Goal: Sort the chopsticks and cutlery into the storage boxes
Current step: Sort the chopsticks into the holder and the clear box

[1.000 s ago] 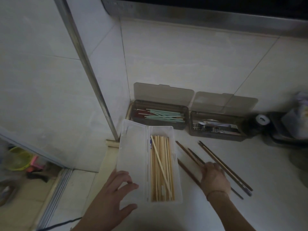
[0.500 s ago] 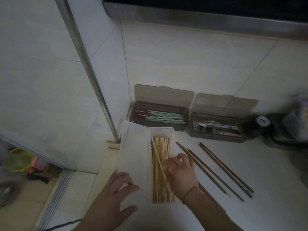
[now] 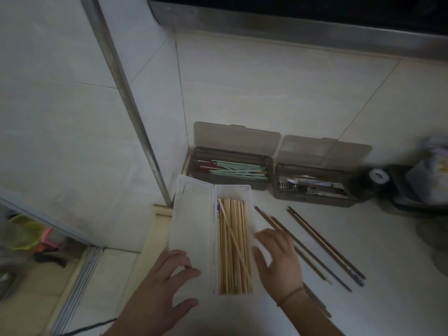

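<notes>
Judging by how things lay, the sort was well along but not finished: several dark brown chopsticks (image 3: 312, 246) lay loose on the white counter (image 3: 388, 275), fanned out just to the right of the right hand (image 3: 278, 260), some running under it, and these looked like what was left to box up

The right hand sat just beside the right wall of the clear storage box (image 3: 232, 238), fingers spread and relaxed, gripping nothing that could be seen (whether the palm pressed on the sticks beneath it could not be told). The left hand (image 3: 167, 280) rested on the box's flipped-open lid (image 3: 191, 226), fingers loosely bent on the plastic, holding nothing, probably steadying it

Between the 2 hands, the clear box held a full bundle of pale bamboo chopsticks (image 3: 234, 248), mostly lying lengthwise with 1 stick crossing diagonally on top

Beyond the hands, against the tiled wall, stood 2 smoky-tinted boxes with lids propped up. The 1 beyond the left hand, the tinted chopstick box (image 3: 230, 186), held mint-green chopsticks (image 3: 238, 169) with a few red ones at their left end. The tinted cutlery box (image 3: 312, 200), beyond the right hand, held metal cutlery (image 3: 312, 186), too dim to tell piece by piece
</notes>
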`<state>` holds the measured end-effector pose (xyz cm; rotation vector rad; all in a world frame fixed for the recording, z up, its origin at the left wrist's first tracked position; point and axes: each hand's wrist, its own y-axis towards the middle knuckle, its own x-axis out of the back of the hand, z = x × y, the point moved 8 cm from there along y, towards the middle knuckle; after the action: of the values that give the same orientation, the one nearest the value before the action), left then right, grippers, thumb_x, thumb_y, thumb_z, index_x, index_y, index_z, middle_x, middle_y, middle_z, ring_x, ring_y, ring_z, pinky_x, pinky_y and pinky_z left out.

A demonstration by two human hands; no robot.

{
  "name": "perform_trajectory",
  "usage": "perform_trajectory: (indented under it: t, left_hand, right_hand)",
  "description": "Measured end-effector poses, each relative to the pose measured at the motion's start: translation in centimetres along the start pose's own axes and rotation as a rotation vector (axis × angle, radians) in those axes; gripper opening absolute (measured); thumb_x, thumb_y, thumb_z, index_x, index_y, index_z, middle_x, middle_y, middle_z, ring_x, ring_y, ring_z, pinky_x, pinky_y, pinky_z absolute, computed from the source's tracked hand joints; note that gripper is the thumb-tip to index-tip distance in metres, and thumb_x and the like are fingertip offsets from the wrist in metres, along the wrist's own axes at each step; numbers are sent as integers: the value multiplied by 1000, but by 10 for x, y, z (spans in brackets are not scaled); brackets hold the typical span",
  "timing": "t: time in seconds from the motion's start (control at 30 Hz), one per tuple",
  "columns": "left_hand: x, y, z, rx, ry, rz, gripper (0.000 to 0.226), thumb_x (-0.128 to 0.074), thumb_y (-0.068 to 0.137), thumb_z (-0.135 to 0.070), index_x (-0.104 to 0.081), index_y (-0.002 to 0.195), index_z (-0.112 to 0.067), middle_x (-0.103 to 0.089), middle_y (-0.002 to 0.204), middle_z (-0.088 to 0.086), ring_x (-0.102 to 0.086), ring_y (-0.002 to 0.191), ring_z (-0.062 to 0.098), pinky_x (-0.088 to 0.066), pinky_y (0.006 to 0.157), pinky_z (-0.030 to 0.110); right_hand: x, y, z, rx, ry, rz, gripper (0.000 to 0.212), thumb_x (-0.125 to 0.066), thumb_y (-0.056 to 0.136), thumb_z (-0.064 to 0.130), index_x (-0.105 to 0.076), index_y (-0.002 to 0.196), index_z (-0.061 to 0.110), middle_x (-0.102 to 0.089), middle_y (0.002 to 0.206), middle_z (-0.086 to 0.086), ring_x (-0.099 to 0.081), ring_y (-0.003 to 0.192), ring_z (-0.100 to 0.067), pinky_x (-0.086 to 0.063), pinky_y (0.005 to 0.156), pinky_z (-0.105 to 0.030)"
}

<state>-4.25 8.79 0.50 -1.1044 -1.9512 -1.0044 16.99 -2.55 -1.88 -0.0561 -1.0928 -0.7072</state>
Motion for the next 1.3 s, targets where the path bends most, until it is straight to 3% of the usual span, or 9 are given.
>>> perform_trajectory:
  t: [0.13,0.23,0.47,0.63,0.87,0.93,1.07,1.2,1.3]
  left_hand:
    - [0,0,0,-1,-3,-10,41,-70,73,-49,-70,103,-21,-50,109,-9,-46,117,11,-25,113,32]
    - [0,0,0,-6,4,-9,42,-70,73,-49,-70,103,-21,-50,109,-9,-47,116,11,-24,114,32]
    - [-1,-1,0,-7,21,2,44,-70,73,-50,-70,105,-19,-54,107,-6,-49,114,12,-22,115,27]
    - [-2,-2,2,15,17,19,45,-68,74,-52,-69,106,-21,-55,107,-6,-48,116,13,-23,114,27]
    - [1,0,-2,8,4,8,45,-70,72,-50,-65,108,-24,-51,110,-8,-49,114,12,-24,113,30]
    - [1,1,-3,4,4,6,44,-69,72,-50,-66,107,-22,-52,109,-7,-49,114,13,-22,114,26]
    - [1,0,-2,15,15,17,43,-69,73,-49,-70,105,-20,-56,107,-4,-49,114,13,-22,115,27]
    - [1,1,-2,10,16,28,44,-68,73,-51,-69,105,-21,-50,110,-8,-49,114,13,-23,113,28]
    - [1,2,-3,20,27,35,44,-67,73,-52,-70,105,-22,-51,109,-8,-49,114,12,-22,114,28]
  right_hand:
    - [8,-18,-69,-348,-127,6,21,-71,80,7,-73,100,13,-69,101,-7,-61,93,-31,-53,74,-38]
    - [11,-32,-108,-513,-188,56,20,-69,81,4,-74,99,9,-69,101,-12,-58,90,-36,-51,70,-39]
    - [11,-38,-132,-575,-296,81,19,-69,84,16,-74,102,19,-67,101,-7,-59,91,-32,-43,68,-32]
    - [5,-34,-136,-624,-420,255,25,-56,91,33,-62,115,30,-62,107,4,-55,99,-19,-34,69,-25]
    - [21,-26,-133,-833,-285,389,8,-57,90,33,-62,83,33,-62,88,2,-55,77,-20,-47,71,-28]
    - [31,-13,-122,-792,-129,300,13,-58,90,26,-61,79,29,-63,81,-2,-57,70,-20,-47,68,-27]
    - [53,24,-88,-676,66,115,9,-63,90,22,-60,81,26,-60,80,4,-49,67,-2,-32,55,-15]
    - [58,44,-58,-568,170,126,10,-59,92,21,-62,83,26,-60,75,12,-51,68,2,-32,55,-10]
    - [49,44,-39,-502,306,200,8,-59,92,20,-64,88,24,-62,66,7,-57,56,-3,-40,52,-11]
